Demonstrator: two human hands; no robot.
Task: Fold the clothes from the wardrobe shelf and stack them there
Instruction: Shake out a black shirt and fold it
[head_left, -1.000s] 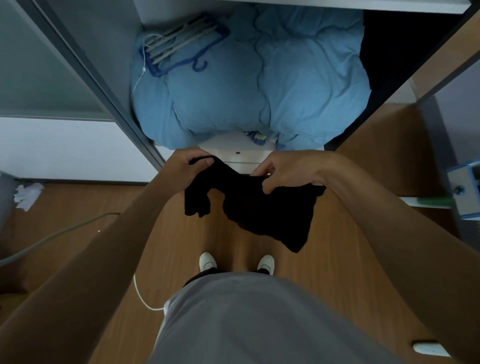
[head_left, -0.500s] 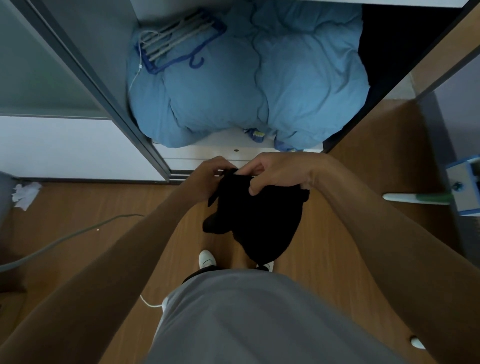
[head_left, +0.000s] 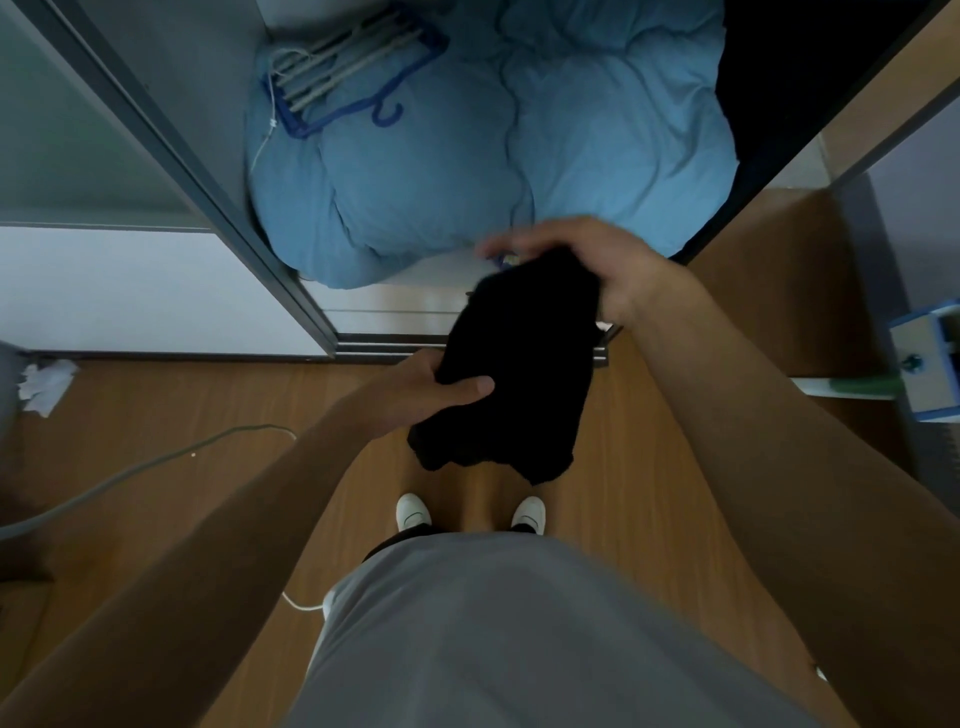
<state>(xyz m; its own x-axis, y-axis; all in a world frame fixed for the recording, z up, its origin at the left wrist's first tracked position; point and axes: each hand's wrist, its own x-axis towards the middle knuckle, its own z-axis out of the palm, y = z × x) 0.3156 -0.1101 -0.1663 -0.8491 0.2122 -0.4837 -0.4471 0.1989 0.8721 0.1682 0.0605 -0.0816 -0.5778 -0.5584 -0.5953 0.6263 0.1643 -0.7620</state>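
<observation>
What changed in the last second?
The black garment, held spread between both hands a second ago, is now gathered into a narrower hanging bundle. The left hand slid down from the top edge and grips its middle, thumb across the front; the right hand keeps hold of the top end. The blue duvet and the hanger on it lie as before.

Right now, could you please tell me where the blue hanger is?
The blue hanger lies upper left in the head view, on top of the light-blue duvet inside the wardrobe, near its left wall.
</observation>
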